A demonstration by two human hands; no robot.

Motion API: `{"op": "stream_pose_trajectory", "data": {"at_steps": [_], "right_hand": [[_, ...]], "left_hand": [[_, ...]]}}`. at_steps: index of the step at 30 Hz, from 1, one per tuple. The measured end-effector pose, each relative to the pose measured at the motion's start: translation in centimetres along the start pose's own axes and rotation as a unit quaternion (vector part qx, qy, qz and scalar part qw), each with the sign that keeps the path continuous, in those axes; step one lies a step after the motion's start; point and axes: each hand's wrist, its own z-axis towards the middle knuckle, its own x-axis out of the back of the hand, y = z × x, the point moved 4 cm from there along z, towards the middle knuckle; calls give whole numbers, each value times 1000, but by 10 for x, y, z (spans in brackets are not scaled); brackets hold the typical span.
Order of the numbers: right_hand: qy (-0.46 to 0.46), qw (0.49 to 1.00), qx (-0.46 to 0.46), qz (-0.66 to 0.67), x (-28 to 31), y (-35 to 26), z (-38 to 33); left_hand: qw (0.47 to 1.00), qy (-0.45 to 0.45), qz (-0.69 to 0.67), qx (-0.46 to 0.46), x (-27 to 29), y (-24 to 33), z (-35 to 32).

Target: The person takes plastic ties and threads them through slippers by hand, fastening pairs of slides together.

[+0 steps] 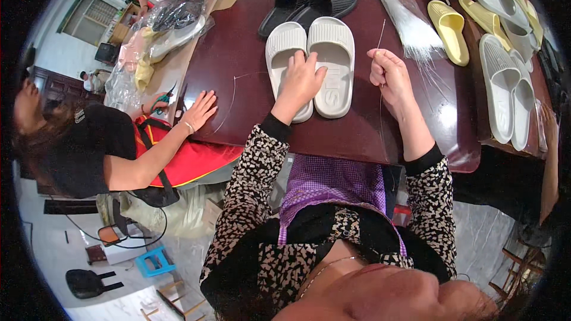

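A pair of pale grey slippers lies side by side in front of me, soles down, with ribbed straps away from me. My left hand rests over their adjoining inner edges, fingertips by the straps and thumb on the right slipper's footbed. To the right, above the table, my right hand is closed in a pinch on a thin clear plastic strand, which sticks up past the fingers. Just beyond the pale pair lies a black pair of slippers. A bundle of clear plastic strands lies at the far right.
Yellow slippers and more grey slippers crowd the right side. At left, a co-worker's hand lies on the dark red table; teal scissors are beside it. Bagged slippers stand farther left.
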Motion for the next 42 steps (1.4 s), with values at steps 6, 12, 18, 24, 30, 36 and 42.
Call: {"op": "stream_pose_trajectory", "data": {"at_steps": [6, 12, 18, 24, 30, 36, 42], "right_hand": [[-6, 1000, 7, 8, 2, 1, 0], [25, 995, 36, -88, 1, -13, -1], [83, 967, 100, -218, 14, -30, -1], [57, 983, 77, -156, 12, -29, -3], [-5, 990, 26, -138, 0, -20, -5], [-13, 988, 36, -147, 5, -14, -2], [-25, 985, 31, -168, 4, -11, -1]], "left_hand": [[999, -30, -27, -2, 0, 20, -5], [984, -70, -157, 38, -18, 42, -7], [957, -87, -275, 42, -24, 58, -1], [961, 15, -275, -8, -3, 55, -10], [956, 70, -279, 53, 30, 33, -36], [987, 135, 0, 86, 39, -99, -50], [980, 85, 89, 159, 46, -164, -71]]}}
